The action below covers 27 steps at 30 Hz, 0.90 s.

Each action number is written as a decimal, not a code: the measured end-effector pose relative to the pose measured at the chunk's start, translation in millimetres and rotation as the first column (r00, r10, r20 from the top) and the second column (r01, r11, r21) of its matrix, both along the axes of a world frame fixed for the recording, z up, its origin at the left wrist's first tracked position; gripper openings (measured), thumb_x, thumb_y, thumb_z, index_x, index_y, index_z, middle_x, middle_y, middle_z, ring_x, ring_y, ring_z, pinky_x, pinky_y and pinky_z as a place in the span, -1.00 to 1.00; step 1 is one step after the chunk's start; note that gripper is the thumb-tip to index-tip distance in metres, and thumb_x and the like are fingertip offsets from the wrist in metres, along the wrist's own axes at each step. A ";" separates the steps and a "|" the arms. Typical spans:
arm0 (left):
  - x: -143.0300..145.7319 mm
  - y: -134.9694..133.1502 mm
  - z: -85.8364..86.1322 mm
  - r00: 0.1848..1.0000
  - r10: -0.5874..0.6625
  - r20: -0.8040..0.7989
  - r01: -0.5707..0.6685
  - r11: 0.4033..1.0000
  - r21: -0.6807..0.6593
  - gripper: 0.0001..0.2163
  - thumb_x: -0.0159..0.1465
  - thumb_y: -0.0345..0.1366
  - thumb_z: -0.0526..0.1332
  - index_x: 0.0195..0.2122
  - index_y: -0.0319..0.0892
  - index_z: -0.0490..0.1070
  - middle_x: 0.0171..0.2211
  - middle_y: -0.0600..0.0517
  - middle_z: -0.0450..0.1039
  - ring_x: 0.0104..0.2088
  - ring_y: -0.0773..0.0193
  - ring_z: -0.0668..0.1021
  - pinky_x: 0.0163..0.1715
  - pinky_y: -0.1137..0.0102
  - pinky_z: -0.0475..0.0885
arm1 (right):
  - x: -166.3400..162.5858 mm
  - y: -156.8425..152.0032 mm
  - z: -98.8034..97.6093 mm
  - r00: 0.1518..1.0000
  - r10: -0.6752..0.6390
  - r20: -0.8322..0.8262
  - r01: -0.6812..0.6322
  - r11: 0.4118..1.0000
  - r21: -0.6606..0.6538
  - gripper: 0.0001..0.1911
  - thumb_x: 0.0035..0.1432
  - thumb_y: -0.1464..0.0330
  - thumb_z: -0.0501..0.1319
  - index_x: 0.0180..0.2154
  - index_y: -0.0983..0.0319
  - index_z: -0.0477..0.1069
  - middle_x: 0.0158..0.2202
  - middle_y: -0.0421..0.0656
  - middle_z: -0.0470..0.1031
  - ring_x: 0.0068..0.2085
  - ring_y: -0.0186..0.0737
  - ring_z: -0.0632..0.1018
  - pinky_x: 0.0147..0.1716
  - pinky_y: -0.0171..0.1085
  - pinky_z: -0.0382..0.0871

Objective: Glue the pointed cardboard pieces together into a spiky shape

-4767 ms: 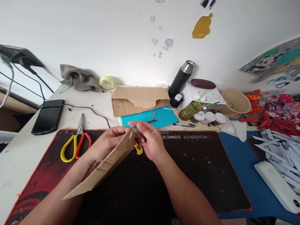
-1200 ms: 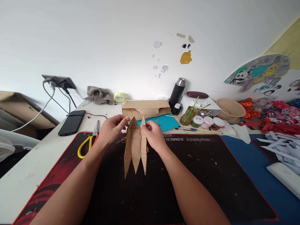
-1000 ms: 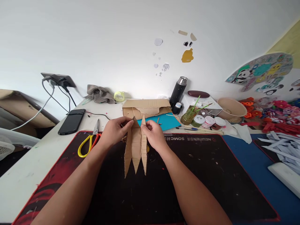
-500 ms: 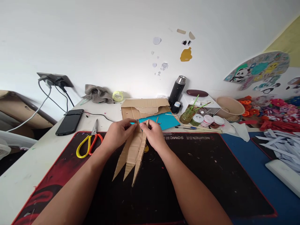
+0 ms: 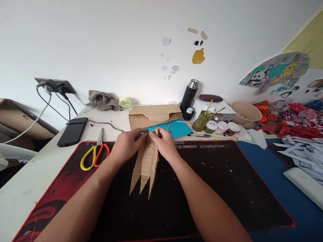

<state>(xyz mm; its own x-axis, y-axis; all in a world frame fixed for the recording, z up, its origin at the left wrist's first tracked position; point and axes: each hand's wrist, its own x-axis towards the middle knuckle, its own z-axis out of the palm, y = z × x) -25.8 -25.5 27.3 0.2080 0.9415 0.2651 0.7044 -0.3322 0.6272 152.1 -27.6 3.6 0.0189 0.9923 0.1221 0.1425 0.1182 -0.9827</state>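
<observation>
As the folded top apparently needs steadying from both sides, left hand [image 5: 129, 142] and right hand [image 5: 165, 142] pinch one edge each, fingers clamped on cardboard piece [image 5: 147, 164], which points toward six o'clock over mat [image 5: 217, 198]; scissors [image 5: 100, 142] (unheld) lie at left hand's nine o'clock.

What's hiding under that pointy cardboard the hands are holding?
The dark mat lies under the pointy cardboard, and a yellow bit peeks out by its right edge. Whatever else it covers can't be seen.
</observation>
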 end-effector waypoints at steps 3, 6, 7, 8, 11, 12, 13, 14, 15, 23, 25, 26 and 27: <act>1.9 0.1 -2.9 1.000 0.001 -0.032 0.000 1.000 0.027 -0.70 0.39 -0.10 0.20 -0.03 -0.08 0.66 -0.39 -0.02 0.69 -0.42 0.10 0.64 -0.35 0.33 0.39 | -0.8 0.9 -0.6 1.000 -0.005 -0.007 0.005 1.000 -0.005 -0.63 0.19 0.11 0.29 -0.49 0.13 0.23 -0.50 -0.30 0.22 -0.41 -0.24 0.29 -0.36 -0.23 0.16; 3.7 0.0 -5.0 0.998 0.007 -0.060 -0.004 0.999 0.049 -0.69 0.39 -0.11 0.19 -0.01 -0.07 0.66 -0.34 -0.05 0.71 -0.38 0.06 0.67 -0.33 0.32 0.42 | -1.2 1.8 -2.0 1.000 -0.011 -0.021 0.011 1.000 0.002 -0.63 0.19 0.12 0.28 -0.50 0.13 0.21 -0.51 -0.31 0.19 -0.41 -0.25 0.26 -0.37 -0.24 0.14; 4.2 0.0 -5.4 0.998 0.008 -0.067 -0.005 0.999 0.051 -0.69 0.39 -0.11 0.19 0.00 -0.07 0.66 -0.33 -0.05 0.71 -0.38 0.05 0.68 -0.33 0.32 0.42 | -1.3 2.1 -2.7 0.999 -0.012 -0.030 0.012 1.000 0.003 -0.63 0.19 0.12 0.28 -0.50 0.13 0.20 -0.51 -0.31 0.18 -0.41 -0.25 0.26 -0.37 -0.24 0.13; 4.7 -0.1 -5.6 0.997 0.009 -0.072 -0.005 0.999 0.052 -0.68 0.40 -0.11 0.18 0.00 -0.07 0.66 -0.33 -0.05 0.71 -0.37 0.05 0.68 -0.32 0.32 0.43 | -1.4 2.4 -3.5 0.999 -0.012 -0.038 0.012 1.000 0.002 -0.63 0.18 0.12 0.28 -0.50 0.13 0.21 -0.51 -0.32 0.18 -0.41 -0.25 0.26 -0.37 -0.24 0.13; 6.1 -0.2 -6.2 0.997 0.009 -0.078 -0.004 0.998 0.055 -0.67 0.40 -0.11 0.17 0.01 -0.07 0.67 -0.32 -0.07 0.72 -0.35 0.04 0.69 -0.29 0.31 0.45 | -2.0 2.8 -5.3 0.998 -0.017 -0.058 0.017 1.000 -0.003 -0.64 0.17 0.14 0.29 -0.51 0.14 0.21 -0.51 -0.32 0.18 -0.41 -0.26 0.26 -0.37 -0.25 0.12; 6.7 -0.4 -6.5 0.997 0.010 -0.078 -0.006 0.998 0.058 -0.67 0.40 -0.12 0.17 0.01 -0.08 0.68 -0.31 -0.07 0.72 -0.34 0.03 0.70 -0.28 0.31 0.45 | -2.2 3.0 -5.9 0.998 -0.020 -0.060 0.020 1.000 -0.006 -0.65 0.17 0.15 0.29 -0.51 0.14 0.22 -0.51 -0.32 0.18 -0.41 -0.26 0.26 -0.37 -0.25 0.12; 7.3 -0.6 -6.8 0.997 0.013 -0.079 -0.009 0.998 0.061 -0.66 0.40 -0.11 0.17 0.01 -0.08 0.68 -0.29 -0.08 0.73 -0.33 0.02 0.70 -0.27 0.31 0.45 | -2.5 3.1 -6.3 0.998 -0.024 -0.059 0.024 1.000 -0.010 -0.65 0.17 0.15 0.29 -0.51 0.14 0.22 -0.51 -0.32 0.18 -0.41 -0.26 0.26 -0.37 -0.25 0.11; 7.9 -0.9 -7.1 0.997 0.017 -0.079 -0.012 0.998 0.065 -0.65 0.40 -0.11 0.16 0.01 -0.08 0.69 -0.27 -0.09 0.73 -0.32 0.02 0.70 -0.27 0.30 0.45 | -2.7 3.3 -6.8 0.998 -0.029 -0.059 0.029 0.999 -0.015 -0.65 0.17 0.15 0.29 -0.50 0.14 0.23 -0.51 -0.32 0.19 -0.41 -0.26 0.26 -0.38 -0.25 0.11; 8.6 -1.2 -7.3 0.997 0.022 -0.076 -0.017 0.998 0.068 -0.65 0.40 -0.11 0.16 0.01 -0.09 0.69 -0.26 -0.10 0.73 -0.33 0.02 0.70 -0.27 0.30 0.45 | -2.7 3.6 -7.1 0.998 -0.033 -0.061 0.031 0.999 -0.021 -0.66 0.17 0.14 0.29 -0.50 0.14 0.24 -0.51 -0.32 0.20 -0.41 -0.26 0.27 -0.38 -0.25 0.11; 7.0 1.0 -6.8 0.962 0.040 0.269 0.009 0.984 -0.178 -0.43 0.35 0.02 0.22 0.26 -0.22 0.52 -0.51 0.09 0.55 -0.55 0.21 0.50 -0.50 0.35 0.39 | 2.8 5.6 -5.0 0.996 -0.064 -0.055 0.063 0.998 -0.025 -0.67 0.18 0.08 0.31 -0.44 0.15 0.37 -0.49 -0.29 0.27 -0.41 -0.23 0.30 -0.37 -0.24 0.18; 5.3 3.3 -6.3 0.922 0.069 0.380 0.041 0.961 -0.274 -0.39 0.31 0.04 0.26 0.28 -0.23 0.48 -0.49 0.08 0.54 -0.58 0.24 0.47 -0.57 0.36 0.37 | 4.1 5.5 -3.6 0.996 -0.068 -0.059 0.067 0.998 -0.022 -0.67 0.18 0.07 0.32 -0.45 0.15 0.38 -0.50 -0.29 0.27 -0.41 -0.23 0.30 -0.37 -0.24 0.19; 4.7 4.2 -5.8 0.907 0.081 0.413 0.053 0.951 -0.304 -0.42 0.30 0.03 0.28 0.25 -0.21 0.50 -0.46 0.06 0.56 -0.59 0.24 0.47 -0.58 0.36 0.37 | 4.5 5.3 -3.0 0.995 -0.070 -0.065 0.069 0.997 -0.022 -0.67 0.18 0.07 0.32 -0.45 0.15 0.38 -0.49 -0.29 0.27 -0.41 -0.23 0.30 -0.37 -0.24 0.19; 4.4 4.6 -5.0 0.900 0.090 0.427 0.058 0.945 -0.321 -0.46 0.29 0.02 0.29 0.19 -0.19 0.54 -0.45 0.04 0.57 -0.59 0.25 0.47 -0.59 0.36 0.37 | 4.8 5.1 -2.5 0.995 -0.071 -0.073 0.069 0.997 -0.024 -0.67 0.17 0.07 0.33 -0.44 0.15 0.39 -0.49 -0.29 0.27 -0.40 -0.23 0.31 -0.37 -0.24 0.19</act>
<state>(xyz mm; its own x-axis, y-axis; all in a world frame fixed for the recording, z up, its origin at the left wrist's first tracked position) -21.5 -20.9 22.3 0.1273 0.9918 0.0104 0.3437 -0.0540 0.9375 156.9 -22.5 1.1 0.0966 0.9906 0.0970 0.0765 0.0897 -0.9930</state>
